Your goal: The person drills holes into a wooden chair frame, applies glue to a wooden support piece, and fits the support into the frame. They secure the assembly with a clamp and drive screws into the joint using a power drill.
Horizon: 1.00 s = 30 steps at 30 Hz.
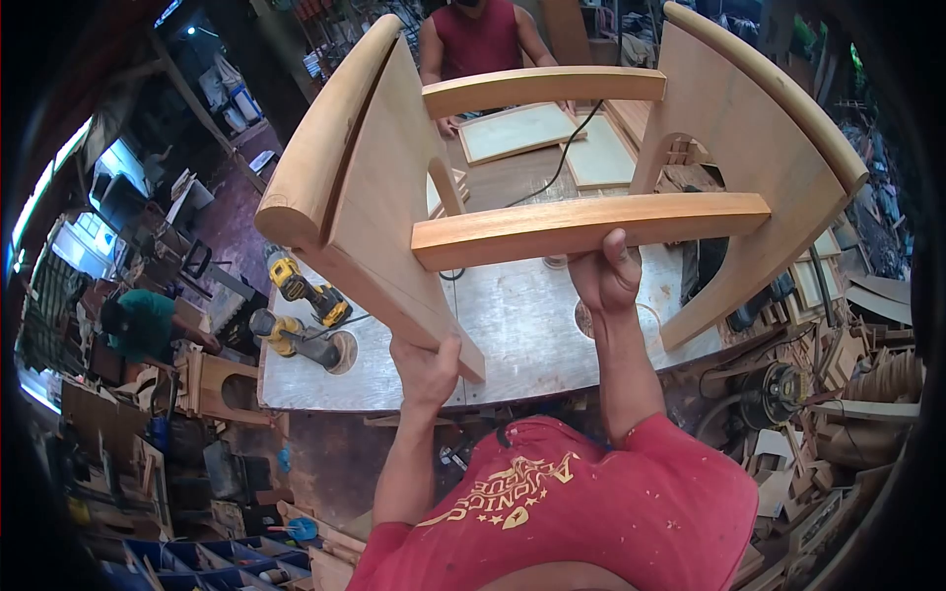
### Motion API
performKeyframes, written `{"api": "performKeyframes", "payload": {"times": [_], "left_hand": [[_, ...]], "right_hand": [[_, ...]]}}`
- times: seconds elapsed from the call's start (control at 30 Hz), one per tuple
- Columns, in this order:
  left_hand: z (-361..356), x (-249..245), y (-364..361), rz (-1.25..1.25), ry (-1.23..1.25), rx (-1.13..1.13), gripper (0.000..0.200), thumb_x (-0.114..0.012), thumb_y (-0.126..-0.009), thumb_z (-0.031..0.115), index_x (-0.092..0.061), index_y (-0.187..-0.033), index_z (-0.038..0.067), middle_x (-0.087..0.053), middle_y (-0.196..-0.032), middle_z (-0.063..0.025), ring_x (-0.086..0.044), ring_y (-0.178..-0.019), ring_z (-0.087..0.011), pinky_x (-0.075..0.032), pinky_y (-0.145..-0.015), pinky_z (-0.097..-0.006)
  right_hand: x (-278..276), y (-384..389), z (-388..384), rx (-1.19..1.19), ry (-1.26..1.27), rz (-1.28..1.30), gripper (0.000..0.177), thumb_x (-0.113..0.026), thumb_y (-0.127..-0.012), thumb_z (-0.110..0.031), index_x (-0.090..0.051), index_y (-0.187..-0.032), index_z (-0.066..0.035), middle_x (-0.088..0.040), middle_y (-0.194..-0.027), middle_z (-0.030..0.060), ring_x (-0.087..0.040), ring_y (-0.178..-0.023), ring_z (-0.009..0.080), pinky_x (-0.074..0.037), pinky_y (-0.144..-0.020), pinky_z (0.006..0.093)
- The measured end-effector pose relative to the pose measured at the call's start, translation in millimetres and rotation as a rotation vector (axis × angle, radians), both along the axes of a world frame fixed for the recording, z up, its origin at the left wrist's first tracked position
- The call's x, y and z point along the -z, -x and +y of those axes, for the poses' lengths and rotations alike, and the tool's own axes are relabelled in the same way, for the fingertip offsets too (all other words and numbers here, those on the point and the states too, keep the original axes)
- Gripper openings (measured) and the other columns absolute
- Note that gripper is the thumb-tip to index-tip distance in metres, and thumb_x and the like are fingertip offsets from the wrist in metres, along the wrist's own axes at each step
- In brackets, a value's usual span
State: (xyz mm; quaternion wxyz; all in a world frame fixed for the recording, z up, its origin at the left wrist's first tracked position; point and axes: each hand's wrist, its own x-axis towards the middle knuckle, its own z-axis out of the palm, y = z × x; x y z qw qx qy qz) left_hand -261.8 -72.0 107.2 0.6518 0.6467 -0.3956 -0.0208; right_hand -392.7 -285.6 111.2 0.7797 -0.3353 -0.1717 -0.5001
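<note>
A pale wooden furniture frame has a left side panel [379,187] and a right side panel [759,128], each with a rounded rail along its outer edge and an arched cutout. Two curved crossbars join the panels: a near crossbar [591,219] and a far crossbar [542,91]. My left hand [427,369] is wrapped round the lower part of the left panel, near the table's front edge. From underneath, my right hand [608,276] grips the near crossbar, its thumb on the front face. The frame is held tilted over the metal-topped worktable [522,335].
Two yellow-and-black power drills [307,286] stand on the table's left. Behind the frame, another person [483,44] is beside pale framed panels [517,131]. A black cable crosses there. A person in green [148,330] bends at far left. Wood offcuts [808,463] crowd the right.
</note>
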Motion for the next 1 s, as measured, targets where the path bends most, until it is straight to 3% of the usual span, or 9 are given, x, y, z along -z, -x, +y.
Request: {"api": "performKeyframes", "payload": {"times": [0.27, 0.47, 0.57, 0.63, 0.73, 0.8, 0.87, 0.93, 1.0], "left_hand": [[-4, -3, 5, 0.059, 0.034, -0.016, 0.033, -0.064, -0.078, 0.003, -0.055, -0.108, -0.01, -0.064, -0.093, -0.0159, -0.065, -0.084, -0.0218, -0.052, -0.075, -0.0344], [-1, 5, -5, -0.058, -0.059, -0.039, 0.036, -0.068, -0.08, 0.005, -0.054, -0.11, -0.008, -0.064, -0.094, -0.0157, -0.065, -0.085, -0.0225, -0.052, -0.075, -0.0341], [-4, -7, 4, -0.066, 0.016, -0.137, 0.041, -0.071, -0.08, 0.007, -0.053, -0.115, -0.007, -0.063, -0.097, -0.0149, -0.064, -0.086, -0.0214, -0.052, -0.076, -0.0343], [-6, -8, 4, -0.113, 0.092, -0.197, 0.049, -0.072, -0.082, 0.009, -0.048, -0.122, -0.005, -0.06, -0.105, -0.0144, -0.062, -0.091, -0.0201, -0.052, -0.08, -0.034], [-9, -6, 12, 0.037, 0.137, -0.179, 0.074, -0.07, -0.086, 0.008, -0.025, -0.144, -0.001, -0.05, -0.126, -0.0165, -0.057, -0.107, -0.0245, -0.05, -0.09, -0.0369], [-7, -16, 25, -0.066, 0.191, -0.235, 0.074, -0.065, -0.088, 0.008, -0.021, -0.146, -0.002, -0.038, -0.139, -0.0211, -0.043, -0.127, -0.0287, -0.037, -0.107, -0.0435], [-7, -18, 32, -0.291, 0.318, -0.282, 0.074, -0.062, -0.084, 0.009, -0.022, -0.145, -0.004, -0.037, -0.141, -0.0209, -0.038, -0.132, -0.0324, -0.028, -0.114, -0.0463], [1, -9, 44, -0.515, 0.439, -0.343, 0.064, -0.061, -0.085, 0.008, -0.032, -0.14, -0.004, -0.043, -0.136, -0.0184, -0.043, -0.126, -0.0285, -0.031, -0.111, -0.0443], [1, -3, 63, -0.547, 0.387, 0.007, 0.06, -0.058, -0.082, 0.005, -0.036, -0.138, -0.004, -0.046, -0.131, -0.0172, -0.047, -0.122, -0.0276, -0.035, -0.108, -0.0431]], "right_hand": [[-2, -1, 0, 0.024, 0.01, -0.005, 0.039, -0.068, -0.091, -0.027, -0.059, -0.125, -0.009, -0.065, -0.121, 0.0037, -0.058, -0.118, 0.0211, -0.042, -0.107, 0.0411], [6, -1, -7, -0.018, 0.042, -0.001, 0.05, -0.068, -0.092, -0.029, -0.052, -0.134, -0.007, -0.059, -0.13, 0.0073, -0.054, -0.124, 0.0225, -0.039, -0.109, 0.0435], [0, 9, -10, -0.029, 0.056, 0.024, 0.057, -0.069, -0.091, -0.03, -0.046, -0.138, -0.006, -0.055, -0.135, 0.0091, -0.05, -0.128, 0.0231, -0.036, -0.111, 0.0442], [2, 9, -10, -0.073, -0.017, -0.03, 0.05, -0.066, -0.093, -0.024, -0.047, -0.136, -0.007, -0.055, -0.132, 0.0101, -0.051, -0.126, 0.0253, -0.037, -0.11, 0.0439], [-4, 26, -18, -0.041, -0.056, -0.079, 0.048, -0.065, -0.094, -0.022, -0.046, -0.136, -0.008, -0.055, -0.131, 0.0116, -0.052, -0.124, 0.0259, -0.039, -0.109, 0.0418], [-10, 39, -23, -0.062, -0.094, -0.118, 0.049, -0.066, -0.094, -0.025, -0.046, -0.136, -0.008, -0.055, -0.13, 0.0115, -0.052, -0.123, 0.0248, -0.043, -0.104, 0.0432], [-10, 56, -31, -0.065, -0.109, -0.095, 0.051, -0.066, -0.094, -0.026, -0.044, -0.137, -0.008, -0.056, -0.128, 0.0109, -0.053, -0.123, 0.0247, -0.046, -0.101, 0.0451], [-14, 69, -38, -0.064, -0.101, -0.059, 0.056, -0.067, -0.093, -0.029, -0.043, -0.138, -0.009, -0.055, -0.129, 0.0108, -0.051, -0.125, 0.0242, -0.043, -0.103, 0.0458], [-14, 77, -37, -0.054, -0.095, -0.007, 0.063, -0.07, -0.09, -0.034, -0.043, -0.141, -0.009, -0.053, -0.134, 0.0112, -0.048, -0.128, 0.0233, -0.036, -0.111, 0.0453]]}}
